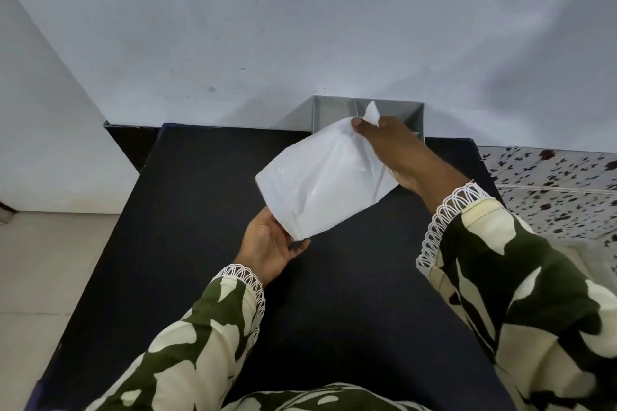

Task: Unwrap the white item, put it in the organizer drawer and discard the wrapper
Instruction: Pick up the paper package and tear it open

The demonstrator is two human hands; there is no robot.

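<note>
A white plastic-wrapped packet (322,177) hangs above the black table (200,243), held between both hands. My left hand (270,250) cups its lower corner from beneath. My right hand (397,153) pinches the upper end, where a small white tab sticks up past the fingers. The grey organizer drawer (334,113) with inner dividers stands at the table's far edge against the wall, partly hidden behind my right hand and the packet. What is inside the wrapper cannot be made out.
A pale wall rises right behind the table. A white cabinet side stands at the left over a tiled floor (40,277). A floral-patterned cloth (551,183) lies to the right of the table.
</note>
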